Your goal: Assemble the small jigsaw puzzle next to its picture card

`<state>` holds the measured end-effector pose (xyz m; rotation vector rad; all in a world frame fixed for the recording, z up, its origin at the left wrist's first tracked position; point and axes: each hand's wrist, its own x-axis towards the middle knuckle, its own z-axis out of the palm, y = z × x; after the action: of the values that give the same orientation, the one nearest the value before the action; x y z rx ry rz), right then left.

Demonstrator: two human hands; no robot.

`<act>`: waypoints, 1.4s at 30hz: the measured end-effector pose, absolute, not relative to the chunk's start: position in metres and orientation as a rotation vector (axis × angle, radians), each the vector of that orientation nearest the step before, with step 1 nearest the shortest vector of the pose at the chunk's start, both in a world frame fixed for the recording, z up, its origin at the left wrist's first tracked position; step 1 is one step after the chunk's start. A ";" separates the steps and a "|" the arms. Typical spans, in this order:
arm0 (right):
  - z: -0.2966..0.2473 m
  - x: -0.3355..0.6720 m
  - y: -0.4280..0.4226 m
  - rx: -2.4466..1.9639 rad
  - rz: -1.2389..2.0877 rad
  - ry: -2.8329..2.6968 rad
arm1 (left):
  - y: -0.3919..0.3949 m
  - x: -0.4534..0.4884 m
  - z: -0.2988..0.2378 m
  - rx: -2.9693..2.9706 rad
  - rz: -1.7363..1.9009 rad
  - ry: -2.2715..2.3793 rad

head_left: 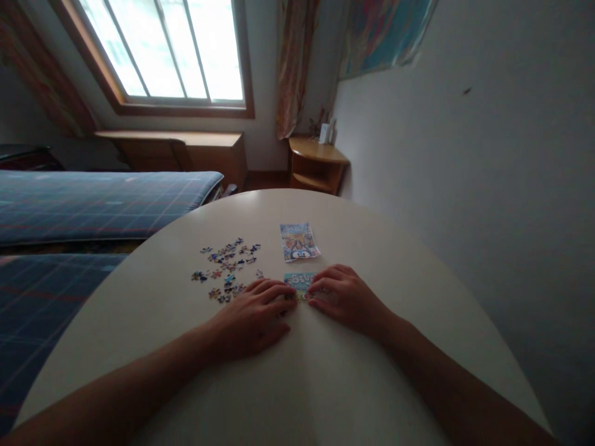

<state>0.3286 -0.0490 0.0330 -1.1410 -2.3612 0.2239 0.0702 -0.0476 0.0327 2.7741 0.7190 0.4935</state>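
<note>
A partly joined jigsaw puzzle (299,280) with blue lettering along its top lies flat on the white table, between my two hands. My left hand (260,313) rests palm down, its fingertips closed against the puzzle's lower left side and its thumb a little lower. From the other side, the bent fingers of my right hand (341,294) press on the puzzle's right edge. Both hands hide parts of the puzzle, and whether a single piece is under the fingertips is too small to tell. Loose jigsaw pieces (229,266) are scattered beyond my left hand.
A creased picture sheet (299,242) with a blue cartoon figure lies behind the puzzle. The rounded white table (372,235) borders a wall on the right. Left of it stands a bed with a blue plaid mattress (93,201); a wooden corner shelf (318,152) is behind.
</note>
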 end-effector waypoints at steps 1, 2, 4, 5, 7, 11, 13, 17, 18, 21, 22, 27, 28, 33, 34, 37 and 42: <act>0.033 0.329 -0.049 -1.150 0.240 -2.354 | -0.047 0.071 0.033 2.771 0.497 0.721; 0.032 0.329 -0.049 -1.157 0.257 -2.345 | -0.047 0.072 0.033 2.768 0.500 0.726; 0.031 0.330 -0.049 -1.167 0.287 -2.325 | -0.046 0.074 0.033 2.764 0.503 0.734; 0.031 0.330 -0.049 -1.169 0.297 -2.317 | -0.046 0.075 0.033 2.763 0.506 0.737; 0.030 0.330 -0.049 -1.169 0.303 -2.308 | -0.046 0.077 0.033 2.760 0.515 0.742; 0.031 0.330 -0.051 -1.180 0.305 -2.308 | -0.046 0.079 0.033 2.755 0.515 0.760; 0.032 0.329 -0.051 -1.186 0.303 -2.313 | -0.046 0.079 0.034 2.763 0.492 0.764; 0.033 0.329 -0.051 -1.182 0.292 -2.319 | -0.047 0.079 0.038 2.804 0.430 0.741; 0.033 0.329 -0.051 -1.178 0.287 -2.322 | -0.046 0.078 0.039 2.812 0.422 0.733; 0.033 0.330 -0.050 -1.165 0.262 -2.335 | -0.046 0.079 0.040 2.825 0.421 0.721; 0.033 0.330 -0.050 -1.162 0.252 -2.338 | -0.047 0.079 0.040 2.829 0.422 0.726; 0.034 0.329 -0.049 -1.158 0.220 -2.358 | -0.051 0.082 0.039 2.861 0.382 0.796; 0.034 0.329 -0.049 -1.157 0.214 -2.362 | -0.052 0.083 0.039 2.865 0.372 0.806; 0.034 0.333 -0.048 -1.096 0.137 -2.426 | -0.055 0.083 0.039 2.868 0.329 0.827; 0.034 0.334 -0.048 -1.081 0.112 -2.447 | -0.055 0.083 0.039 2.866 0.321 0.831; 0.036 0.335 -0.047 -1.060 0.034 -2.510 | -0.057 0.084 0.042 2.851 0.297 0.857; 0.045 0.334 -0.047 -1.083 0.001 -2.584 | -0.061 0.088 0.044 2.817 0.303 0.910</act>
<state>0.3341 -0.0474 0.0446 -1.0830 -2.5841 0.0011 0.0878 -0.0613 0.0445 2.8172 0.9100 0.3031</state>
